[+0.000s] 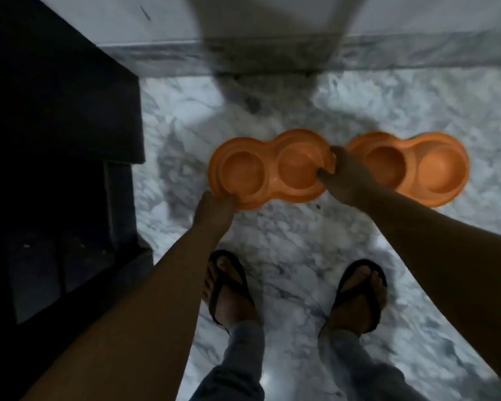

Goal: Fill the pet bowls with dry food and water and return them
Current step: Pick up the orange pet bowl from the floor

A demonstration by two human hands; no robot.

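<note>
Two orange double pet bowls lie side by side on the marble floor. The left double bowl [269, 170] has two round wells that look empty. My left hand [214, 211] grips its near left rim. My right hand [347, 175] grips its right end, thumb inside the right well's edge. The right double bowl [428, 172] sits just beyond my right hand; both of its wells look empty and no hand holds it. The frame is dim and blurred.
A dark cabinet [55, 140] fills the left side, close to the left bowl. A marble skirting and white wall [272, 50] run along the back. My feet in black sandals [229, 287] stand just behind the bowls.
</note>
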